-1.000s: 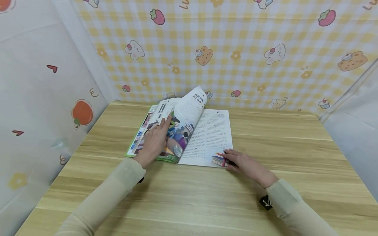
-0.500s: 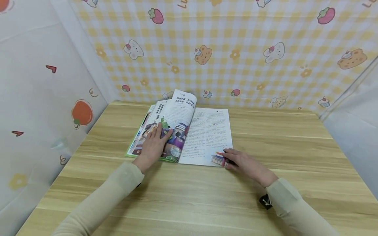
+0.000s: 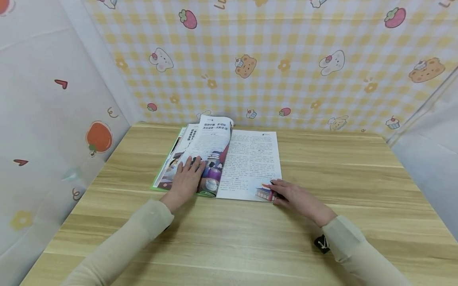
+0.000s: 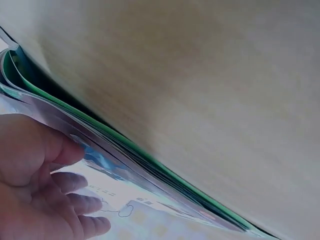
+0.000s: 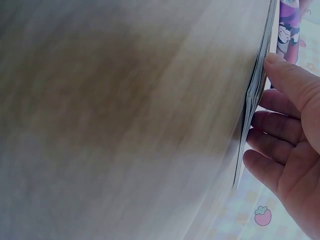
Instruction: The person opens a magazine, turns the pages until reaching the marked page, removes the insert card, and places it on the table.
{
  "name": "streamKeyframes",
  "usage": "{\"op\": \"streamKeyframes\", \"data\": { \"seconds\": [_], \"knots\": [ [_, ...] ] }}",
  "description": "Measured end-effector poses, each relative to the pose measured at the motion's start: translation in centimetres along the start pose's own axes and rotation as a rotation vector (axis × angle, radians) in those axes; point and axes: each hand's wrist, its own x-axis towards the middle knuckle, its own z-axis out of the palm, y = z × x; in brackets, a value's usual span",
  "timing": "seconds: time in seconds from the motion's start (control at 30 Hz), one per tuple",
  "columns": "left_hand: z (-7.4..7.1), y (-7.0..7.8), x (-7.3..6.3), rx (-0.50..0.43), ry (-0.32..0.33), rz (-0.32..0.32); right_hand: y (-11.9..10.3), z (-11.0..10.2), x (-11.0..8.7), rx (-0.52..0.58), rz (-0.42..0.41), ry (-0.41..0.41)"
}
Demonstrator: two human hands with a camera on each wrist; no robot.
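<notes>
An open magazine with a green cover edge lies on the wooden table. Its left pages are stacked and fanned, and the top left page bows up near the spine. My left hand rests on the lower part of that page, fingers spread and nearly straight over the coloured pictures. In the left wrist view the left thumb lies along the page near the stack's lower edge. My right hand grips the lower right corner; the right wrist view shows its thumb and fingers around the page edges.
The wooden table extends on all sides of the magazine. Behind it hangs a yellow checked cloth with cartoon prints. A white printed cloth stands at the left. A small black object shows below the right wrist.
The raised page has swung leftward and settled lower onto the left stack. My left hand has shifted slightly down and left, from the page's edge onto its face. My right hand stays put.
</notes>
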Motion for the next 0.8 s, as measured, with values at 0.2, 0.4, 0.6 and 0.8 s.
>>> {"op": "streamKeyframes", "data": {
  "seconds": [0.2, 0.4, 0.6, 0.8],
  "knots": [
    [0.27, -0.15, -0.28, -0.019, -0.079, -0.017, -0.04, -0.07, -0.03, 0.006, -0.005, 0.007],
    [0.57, -0.19, -0.54, -0.023, -0.048, -0.003, 0.07, -0.04, -0.04, -0.005, -0.006, 0.007],
    [0.53, -0.22, -0.6, -0.031, -0.066, -0.021, 0.13, 0.08, -0.02, -0.014, -0.019, 0.02],
    [0.57, -0.42, -0.83, -0.032, -0.071, -0.022, 0.21, 0.15, -0.03, -0.014, -0.015, 0.021]
  ]
}}
